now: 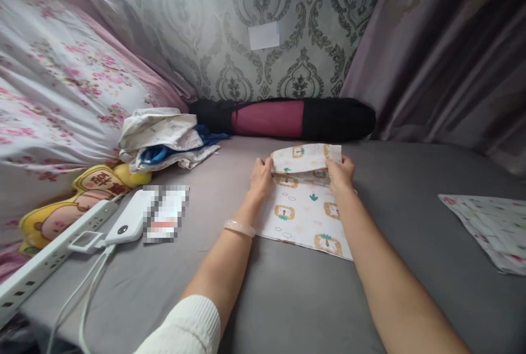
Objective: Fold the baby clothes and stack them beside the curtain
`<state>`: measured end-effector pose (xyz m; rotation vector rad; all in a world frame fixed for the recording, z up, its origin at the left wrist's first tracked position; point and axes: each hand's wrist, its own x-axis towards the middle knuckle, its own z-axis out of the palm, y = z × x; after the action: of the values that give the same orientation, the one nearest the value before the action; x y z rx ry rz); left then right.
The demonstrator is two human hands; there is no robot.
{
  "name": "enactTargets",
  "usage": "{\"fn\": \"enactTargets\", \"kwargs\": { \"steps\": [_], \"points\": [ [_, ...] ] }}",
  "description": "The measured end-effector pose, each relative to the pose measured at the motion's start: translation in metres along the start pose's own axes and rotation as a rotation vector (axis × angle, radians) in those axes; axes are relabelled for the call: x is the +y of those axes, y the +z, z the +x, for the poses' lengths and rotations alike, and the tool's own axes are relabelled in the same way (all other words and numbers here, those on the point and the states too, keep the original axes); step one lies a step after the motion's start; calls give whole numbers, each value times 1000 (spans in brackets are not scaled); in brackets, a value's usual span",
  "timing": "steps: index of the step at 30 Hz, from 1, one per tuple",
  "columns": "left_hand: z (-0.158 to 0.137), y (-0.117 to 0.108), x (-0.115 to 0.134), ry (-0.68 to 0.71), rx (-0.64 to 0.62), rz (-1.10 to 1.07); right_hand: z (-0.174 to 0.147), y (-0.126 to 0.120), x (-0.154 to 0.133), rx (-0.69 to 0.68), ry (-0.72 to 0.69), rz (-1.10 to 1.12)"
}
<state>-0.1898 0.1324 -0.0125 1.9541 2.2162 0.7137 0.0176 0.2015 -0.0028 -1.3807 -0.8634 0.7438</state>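
Observation:
A white cloth printed with small lions [304, 214] lies flat on the grey bed sheet [287, 299]. Its far edge is folded back toward me as a narrow flap [306, 158]. My left hand [261, 176] pinches the left end of that flap. My right hand [340, 173] pinches the right end. A pale bangle sits on my left wrist.
A pile of folded clothes [162, 137] lies at the back left beside a floral quilt [61, 91]. A black and maroon bolster [287, 118] runs along the wall. A power strip [49, 252], power bank [129, 222] and cables sit at left. Another patterned cloth [489, 228] lies at right.

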Motion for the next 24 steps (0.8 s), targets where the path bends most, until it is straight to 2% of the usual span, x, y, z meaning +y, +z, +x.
{"fn": "enactTargets", "kwargs": {
  "steps": [3,6,10,15,19,24],
  "points": [
    [-1,0,1,75,-18,38,6,-9,8,-112,206,-69],
    [-1,0,1,77,-40,65,10,-18,9,-167,230,-279],
    [-1,-1,0,70,-50,117,16,-30,4,-182,150,-615],
    [-2,-2,2,95,-12,120,15,-46,-8,-337,-41,-1016],
    [-4,-4,6,46,21,90,9,-50,-19,-369,-69,-1163],
    [-1,-4,3,-3,3,113,3,-50,-27,-380,-59,-1203]
  ]
}}
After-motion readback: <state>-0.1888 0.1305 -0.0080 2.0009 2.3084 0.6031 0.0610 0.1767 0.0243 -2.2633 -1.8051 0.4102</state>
